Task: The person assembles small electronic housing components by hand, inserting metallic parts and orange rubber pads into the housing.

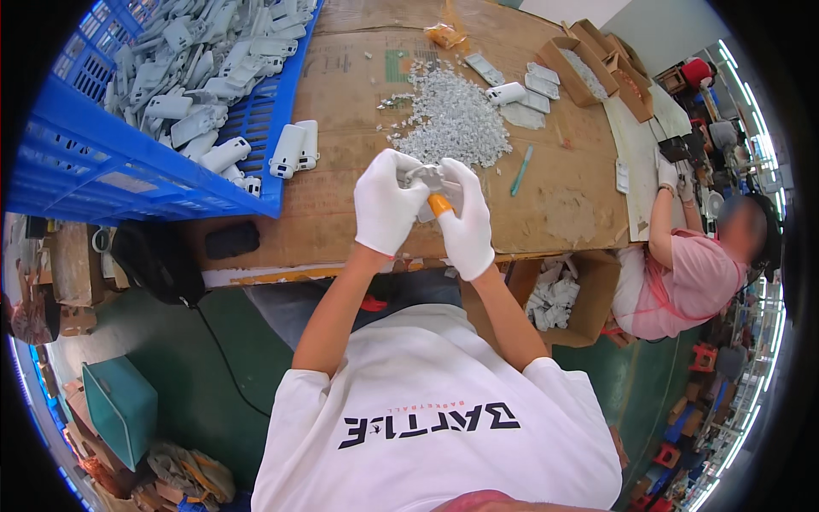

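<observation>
Both hands wear white gloves and meet above the table's near edge, just short of a heap of small clear plastic pieces (pixel 456 115). My left hand (pixel 388 200) is closed, fingers and thumb pinching a pale grey-white plastic part (pixel 429 177). From the other side my right hand (pixel 467 213) grips the same part, with its fingers curled over it. Something orange (pixel 439 205), like a cover or tape, shows at the right thumb's tip. The gloves hide much of the part, so its full shape cannot be made out.
A blue crate (pixel 153 183) full of white plastic housings stands at the left, with two housings (pixel 294 149) beside it. A teal pen-like tool (pixel 521 171) lies right of the heap. Cardboard boxes (pixel 580 72) stand at the far right. A co-worker (pixel 682 264) sits at the right.
</observation>
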